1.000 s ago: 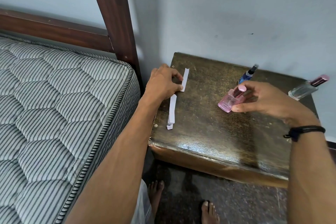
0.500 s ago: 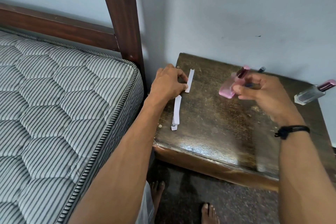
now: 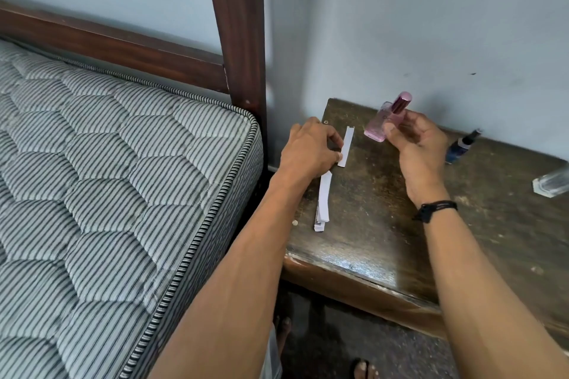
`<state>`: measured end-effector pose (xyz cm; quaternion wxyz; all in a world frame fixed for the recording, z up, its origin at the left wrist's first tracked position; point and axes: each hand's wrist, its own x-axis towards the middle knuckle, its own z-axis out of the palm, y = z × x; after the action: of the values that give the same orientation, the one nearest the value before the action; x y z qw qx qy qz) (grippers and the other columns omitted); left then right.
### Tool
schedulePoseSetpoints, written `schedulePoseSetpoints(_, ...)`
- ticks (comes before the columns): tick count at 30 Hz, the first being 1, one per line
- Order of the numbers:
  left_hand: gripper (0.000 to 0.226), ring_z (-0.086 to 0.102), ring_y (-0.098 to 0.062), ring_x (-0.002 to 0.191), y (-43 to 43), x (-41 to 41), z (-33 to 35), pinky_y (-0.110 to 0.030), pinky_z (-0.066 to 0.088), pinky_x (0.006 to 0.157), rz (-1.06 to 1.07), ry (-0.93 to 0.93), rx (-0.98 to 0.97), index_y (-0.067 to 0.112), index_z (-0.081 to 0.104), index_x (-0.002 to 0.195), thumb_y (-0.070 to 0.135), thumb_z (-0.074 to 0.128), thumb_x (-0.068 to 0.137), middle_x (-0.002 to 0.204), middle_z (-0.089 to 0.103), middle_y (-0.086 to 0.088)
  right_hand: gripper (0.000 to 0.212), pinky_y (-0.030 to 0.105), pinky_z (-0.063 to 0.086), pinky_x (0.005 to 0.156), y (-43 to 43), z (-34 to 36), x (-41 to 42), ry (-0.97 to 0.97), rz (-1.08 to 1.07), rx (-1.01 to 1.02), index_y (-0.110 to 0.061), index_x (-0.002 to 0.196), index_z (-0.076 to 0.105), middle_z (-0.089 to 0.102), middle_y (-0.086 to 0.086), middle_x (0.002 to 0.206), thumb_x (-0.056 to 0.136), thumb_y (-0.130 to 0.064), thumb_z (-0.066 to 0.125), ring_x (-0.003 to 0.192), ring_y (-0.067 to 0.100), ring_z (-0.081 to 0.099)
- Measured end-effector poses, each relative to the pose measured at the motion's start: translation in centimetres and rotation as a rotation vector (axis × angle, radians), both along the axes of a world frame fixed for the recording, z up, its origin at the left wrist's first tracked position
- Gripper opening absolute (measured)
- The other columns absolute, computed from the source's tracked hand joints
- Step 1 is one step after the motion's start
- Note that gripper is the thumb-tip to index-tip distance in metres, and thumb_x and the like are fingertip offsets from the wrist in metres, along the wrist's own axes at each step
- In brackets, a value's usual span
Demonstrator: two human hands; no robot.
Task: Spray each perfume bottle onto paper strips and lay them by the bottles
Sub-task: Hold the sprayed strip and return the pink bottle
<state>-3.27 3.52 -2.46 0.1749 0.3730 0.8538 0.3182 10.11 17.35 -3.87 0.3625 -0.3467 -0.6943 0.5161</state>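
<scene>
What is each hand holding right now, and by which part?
The right hand grips the pink perfume bottle by its body, below the cap. The left hand pinches a paper strip near the end closest to the person.

left arm: bare, reaching forward | left hand [image 3: 311, 148]: knuckles up, fingers curled, thumb and forefinger pinching a paper strip [image 3: 346, 144] | right arm: bare, reaching forward, black band [image 3: 435, 209] at the wrist | right hand [image 3: 415, 141]: thumb and fingers curled round a tilted pink perfume bottle [image 3: 380, 124]
</scene>
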Motion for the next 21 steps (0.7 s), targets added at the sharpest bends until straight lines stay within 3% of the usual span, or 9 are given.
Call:
schedulePoseSetpoints(5, 0.022, 0.042, -0.021, 0.119, 0.1, 0.0, -0.2, -0.031, 0.040, 0.096, 0.000, -0.002, -0.002, 0.029, 0.074, 0.104, 0.024, 0.079, 0.083, 0.105, 0.045, 0.010, 0.031, 0.039, 0.056, 0.103, 0.8, -0.7, -2.1, 0.030, 0.001, 0.027, -0.025, 0.118, 0.071, 0.075, -0.010, 0.113, 0.091, -0.012, 0.078, 0.108, 0.008, 0.071)
schedulePoseSetpoints(12, 0.022, 0.039, -0.021, 0.120, 0.1, 0.4, 0.0, -0.032, 0.043, 0.097, 0.007, -0.005, -0.003, 0.029, 0.074, 0.102, 0.022, 0.079, 0.082, 0.107, 0.045, 0.010, 0.028, 0.042, 0.060, 0.095, 1.5, -1.3, -3.8, -0.052, 0.067, 0.093, -0.026, 0.116, 0.071, 0.076, -0.006, 0.111, 0.091, -0.016, 0.078, 0.103, 0.011, 0.073)
schedulePoseSetpoints(17, 0.025, 0.038, -0.022, 0.122, 0.0, 0.6, 0.2, -0.037, 0.044, 0.101, -0.002, 0.001, -0.013, 0.030, 0.073, 0.106, 0.025, 0.080, 0.083, 0.107, 0.045, 0.010, 0.026, 0.049, 0.059, 0.095, 1.7, -1.4, -3.6, -0.013, 0.054, 0.085, -0.030, 0.112, 0.070, 0.076, -0.004, 0.113, 0.091, -0.016, 0.077, 0.107, 0.017, 0.072)
schedulePoseSetpoints(21, 0.024, 0.039, -0.023, 0.122, -0.1, 0.4, 0.4, -0.037, 0.045, 0.100, 0.001, -0.020, -0.008, 0.030, 0.074, 0.105, 0.025, 0.080, 0.082, 0.106, 0.044, 0.009, 0.026, 0.048, 0.060, 0.095, 1.6, -1.3, -3.6, -0.028, 0.077, 0.095, -0.027, 0.115, 0.070, 0.075, -0.006, 0.112, 0.092, -0.017, 0.078, 0.108, 0.016, 0.072)
